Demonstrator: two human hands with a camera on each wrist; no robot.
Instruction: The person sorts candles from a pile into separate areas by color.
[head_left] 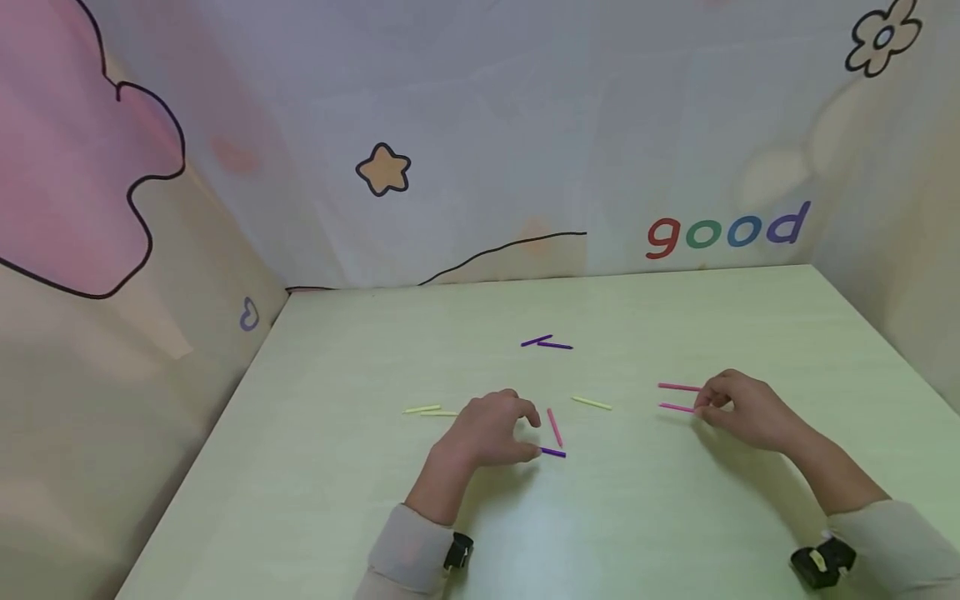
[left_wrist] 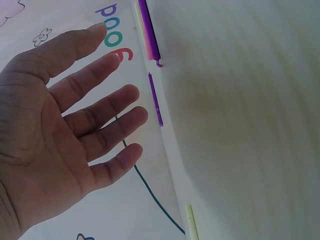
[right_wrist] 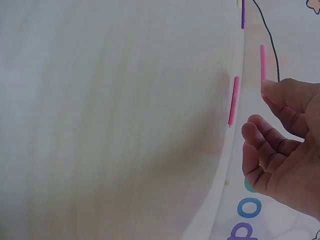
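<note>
My right hand (head_left: pixel 742 412) pinches a short pink stick (right_wrist: pixel 262 62) between thumb and forefinger, raised off the table in the right wrist view. A second pink stick (right_wrist: pixel 233 101) lies on the table beside it. My left hand (left_wrist: pixel 75 115) holds nothing, its fingers loosely spread in the left wrist view. In the head view the left thumb is at the end of a purple stick (head_left: pixel 553 452); whether they touch I cannot tell. Just above that lies a tilted pink stick (head_left: pixel 554 427). Two yellow-green sticks (head_left: pixel 422 409) lie left of this hand, one partly hidden by it.
Two crossed purple sticks (head_left: pixel 547 342) lie farther back on the pale green table (head_left: pixel 315 492). Another yellow-green stick (head_left: pixel 592 403) is between the hands. Patterned walls (head_left: pixel 480 167) border the table at the back and both sides.
</note>
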